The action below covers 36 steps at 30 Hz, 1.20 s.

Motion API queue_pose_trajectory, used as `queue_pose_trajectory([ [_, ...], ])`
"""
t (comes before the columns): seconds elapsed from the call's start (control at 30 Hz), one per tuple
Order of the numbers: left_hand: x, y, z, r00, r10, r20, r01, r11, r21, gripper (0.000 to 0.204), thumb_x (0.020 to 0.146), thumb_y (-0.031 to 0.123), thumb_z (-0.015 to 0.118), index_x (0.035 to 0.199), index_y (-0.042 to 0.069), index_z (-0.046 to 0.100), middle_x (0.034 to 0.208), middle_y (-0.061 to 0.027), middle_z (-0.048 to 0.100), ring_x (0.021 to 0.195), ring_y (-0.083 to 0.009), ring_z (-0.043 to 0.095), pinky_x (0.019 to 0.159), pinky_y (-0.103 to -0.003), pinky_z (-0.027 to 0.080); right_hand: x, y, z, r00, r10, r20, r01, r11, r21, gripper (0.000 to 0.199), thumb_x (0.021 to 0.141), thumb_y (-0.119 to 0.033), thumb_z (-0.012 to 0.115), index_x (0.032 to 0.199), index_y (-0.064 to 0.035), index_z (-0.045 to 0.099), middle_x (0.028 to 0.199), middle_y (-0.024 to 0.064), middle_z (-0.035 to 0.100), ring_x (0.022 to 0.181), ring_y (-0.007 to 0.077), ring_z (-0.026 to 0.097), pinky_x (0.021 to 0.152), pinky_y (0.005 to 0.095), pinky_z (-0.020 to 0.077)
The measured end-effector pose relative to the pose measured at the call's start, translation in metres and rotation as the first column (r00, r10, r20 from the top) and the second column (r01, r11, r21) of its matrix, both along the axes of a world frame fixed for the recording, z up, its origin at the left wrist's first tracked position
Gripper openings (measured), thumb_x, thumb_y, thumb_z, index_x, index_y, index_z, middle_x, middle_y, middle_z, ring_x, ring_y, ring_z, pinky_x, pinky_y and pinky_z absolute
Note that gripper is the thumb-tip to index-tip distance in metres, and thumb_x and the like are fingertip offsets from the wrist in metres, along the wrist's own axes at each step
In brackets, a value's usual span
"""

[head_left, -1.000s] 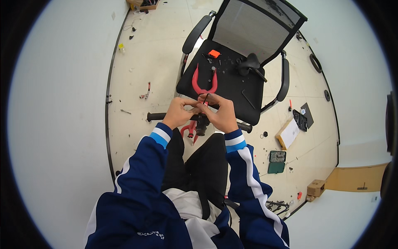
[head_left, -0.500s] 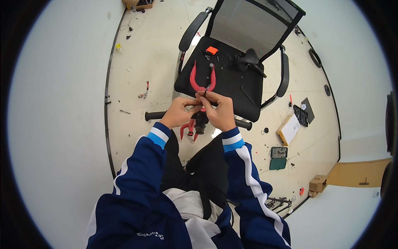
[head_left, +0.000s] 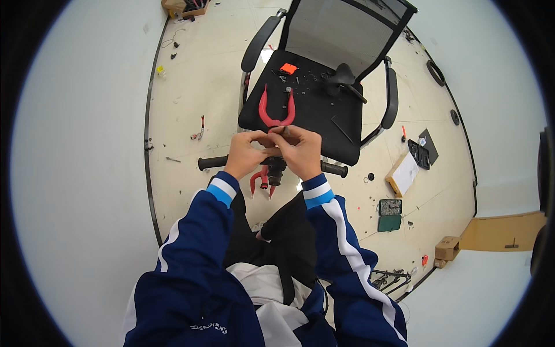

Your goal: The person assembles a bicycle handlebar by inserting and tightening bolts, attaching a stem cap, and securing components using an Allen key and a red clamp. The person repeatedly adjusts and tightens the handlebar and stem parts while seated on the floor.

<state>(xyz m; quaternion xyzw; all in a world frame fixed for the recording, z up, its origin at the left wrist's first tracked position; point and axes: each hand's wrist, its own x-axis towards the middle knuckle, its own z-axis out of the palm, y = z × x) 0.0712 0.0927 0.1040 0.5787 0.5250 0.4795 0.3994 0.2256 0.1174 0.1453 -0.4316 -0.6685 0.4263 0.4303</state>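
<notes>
Head view: both hands meet above a black handlebar (head_left: 215,162).
Left hand (head_left: 245,154): fingers pinched on red-handled pliers (head_left: 276,110).
Right hand (head_left: 300,149): closed on the pliers' jaw end.
Green case (head_left: 389,215): open on floor, contents unclear.
Chair seat (head_left: 315,118): holds small parts.

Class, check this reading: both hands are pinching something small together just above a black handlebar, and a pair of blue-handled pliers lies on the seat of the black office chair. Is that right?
Not quite. The pliers have red handles, not blue, as the head view shows. The rest holds: they lie on the seat of the black office chair, and the left hand and right hand pinch something small above the black handlebar.
</notes>
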Motion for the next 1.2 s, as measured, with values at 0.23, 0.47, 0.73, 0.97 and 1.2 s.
queue_pose_trajectory([
  [0.23, -0.019, -0.002, -0.006, 0.984, -0.176, -0.020, 0.177, 0.983, 0.056, 0.021, 0.092, 0.007, 0.067, 0.108, -0.005, 0.071, 0.093, -0.0153, 0.074, 0.088, -0.0184, 0.069, 0.083, -0.033, 0.053, -0.005, 0.004, 0.013, 0.979, 0.169, 0.116, -0.189, 0.965, 0.183, 0.028, 0.092, -0.004, 0.058, 0.118, 0.0067, 0.062, 0.101, 0.0199, 0.073, 0.089, 0.0359, 0.072, 0.079, 0.0340, 0.0558],
  [0.47, -0.006, -0.002, -0.001, 0.999, -0.015, 0.050, 0.013, 1.000, 0.024, 0.014, 0.082, 0.001, 0.074, 0.094, -0.005, 0.073, 0.081, -0.0091, 0.075, 0.074, -0.0110, 0.065, 0.073, -0.029, 0.052, 0.000, 0.004, 0.009, 0.996, 0.083, 0.020, -0.084, 0.992, 0.093, 0.028, 0.087, -0.009, 0.070, 0.109, 0.0081, 0.066, 0.099, 0.0199, 0.074, 0.093, 0.0263, 0.074, 0.080, 0.0311, 0.0570],
  [0.73, 0.000, 0.001, 0.005, 0.997, 0.037, -0.064, -0.035, 0.999, 0.029, 0.017, 0.077, 0.003, 0.080, 0.091, -0.003, 0.073, 0.081, -0.0075, 0.074, 0.079, -0.0109, 0.066, 0.075, -0.029, 0.053, 0.001, -0.002, 0.002, 1.000, -0.020, -0.015, 0.019, 0.999, -0.046, 0.023, 0.086, -0.006, 0.073, 0.105, 0.0065, 0.072, 0.089, 0.0147, 0.076, 0.083, 0.0186, 0.074, 0.076, 0.0268, 0.0570],
  [0.97, -0.012, 0.000, 0.000, 0.982, -0.190, 0.016, 0.191, 0.981, -0.033, 0.017, 0.091, 0.002, 0.066, 0.106, -0.004, 0.072, 0.088, -0.0096, 0.075, 0.081, -0.0105, 0.064, 0.077, -0.028, 0.052, 0.007, 0.004, 0.003, 0.988, 0.146, -0.043, -0.143, 0.988, 0.061, 0.022, 0.088, -0.004, 0.066, 0.107, 0.0070, 0.070, 0.095, 0.0198, 0.075, 0.088, 0.0242, 0.074, 0.079, 0.0299, 0.0554],
  [1.2, -0.007, 0.003, 0.002, 0.999, -0.039, -0.017, 0.039, 0.999, 0.020, 0.017, 0.077, 0.006, 0.081, 0.092, -0.002, 0.075, 0.081, -0.0057, 0.074, 0.077, -0.0092, 0.064, 0.076, -0.028, 0.052, 0.006, 0.001, 0.007, 0.998, 0.061, 0.026, -0.060, 0.998, -0.032, 0.024, 0.089, -0.008, 0.071, 0.109, 0.0066, 0.071, 0.095, 0.0145, 0.076, 0.088, 0.0181, 0.073, 0.080, 0.0270, 0.0558],
])
